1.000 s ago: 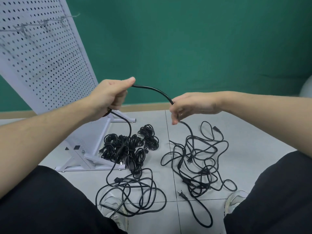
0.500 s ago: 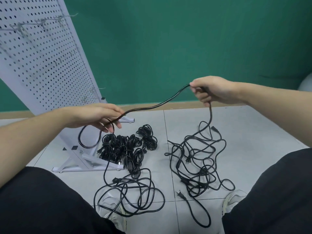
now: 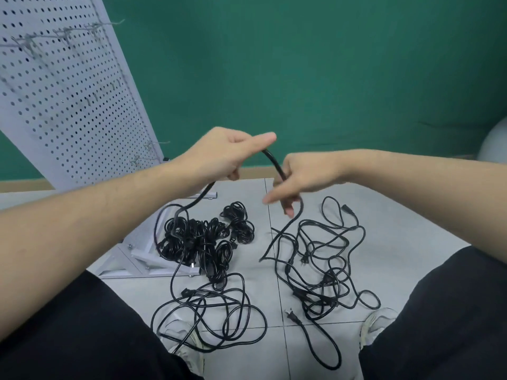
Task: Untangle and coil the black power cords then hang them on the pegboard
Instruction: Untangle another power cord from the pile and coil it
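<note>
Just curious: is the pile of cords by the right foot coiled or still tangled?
Tangled: the loose cords sprawl in crossing loops on the floor.

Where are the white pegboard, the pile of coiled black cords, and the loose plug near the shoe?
White perforated pegboard (image 3: 68,105): head view, panel face.
Pile of coiled black cords (image 3: 203,237): head view, pile's middle.
Loose black plug (image 3: 290,315): head view, plug body.

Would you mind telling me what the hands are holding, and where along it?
Both hold one black cord mid-length: left hand and right hand grip either end of a short arch.
</note>
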A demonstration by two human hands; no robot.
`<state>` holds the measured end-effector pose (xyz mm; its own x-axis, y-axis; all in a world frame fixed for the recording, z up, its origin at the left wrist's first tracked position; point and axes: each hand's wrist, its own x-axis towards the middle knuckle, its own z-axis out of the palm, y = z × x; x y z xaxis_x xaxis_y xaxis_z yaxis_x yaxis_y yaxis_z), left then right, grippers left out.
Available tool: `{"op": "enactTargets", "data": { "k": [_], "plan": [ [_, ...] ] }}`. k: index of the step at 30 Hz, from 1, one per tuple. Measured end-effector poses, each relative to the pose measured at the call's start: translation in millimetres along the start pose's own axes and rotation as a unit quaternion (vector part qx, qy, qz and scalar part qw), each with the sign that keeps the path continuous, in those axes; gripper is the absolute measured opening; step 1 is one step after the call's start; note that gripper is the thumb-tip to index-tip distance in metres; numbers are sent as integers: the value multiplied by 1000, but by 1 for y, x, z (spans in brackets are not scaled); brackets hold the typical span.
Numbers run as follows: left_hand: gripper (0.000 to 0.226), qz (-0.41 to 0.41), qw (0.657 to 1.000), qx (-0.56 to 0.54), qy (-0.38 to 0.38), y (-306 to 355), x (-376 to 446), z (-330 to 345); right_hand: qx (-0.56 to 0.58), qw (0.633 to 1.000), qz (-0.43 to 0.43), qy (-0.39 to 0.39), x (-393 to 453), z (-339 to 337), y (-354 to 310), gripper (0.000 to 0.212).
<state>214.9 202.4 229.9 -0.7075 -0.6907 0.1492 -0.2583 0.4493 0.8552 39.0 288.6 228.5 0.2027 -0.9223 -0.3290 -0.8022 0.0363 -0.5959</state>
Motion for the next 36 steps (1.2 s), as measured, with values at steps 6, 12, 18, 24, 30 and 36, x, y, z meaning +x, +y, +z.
{"op": "enactTargets", "data": {
  "k": [6,12,18,24,30,36],
  "plan": [
    [45,13,968,-246,45,-4,0,-28,-60,991,76,-89,3,15,46,33],
    [58,-55,994,-85,49,-47,2,-61,217,973,53,54,-10,-17,77,26],
    [50,-162,958,207,-111,-83,-8,-75,289,944,12,158,-12,-32,73,33],
    [33,-175,970,8,-166,-65,0,-35,143,973,-19,178,0,-17,28,15],
    [36,-122,981,-78,-129,-24,10,10,24,986,-37,159,8,-2,5,16],
    [55,-60,992,27,-103,-22,7,11,46,998,-7,32,3,4,18,33]
  ]
}}
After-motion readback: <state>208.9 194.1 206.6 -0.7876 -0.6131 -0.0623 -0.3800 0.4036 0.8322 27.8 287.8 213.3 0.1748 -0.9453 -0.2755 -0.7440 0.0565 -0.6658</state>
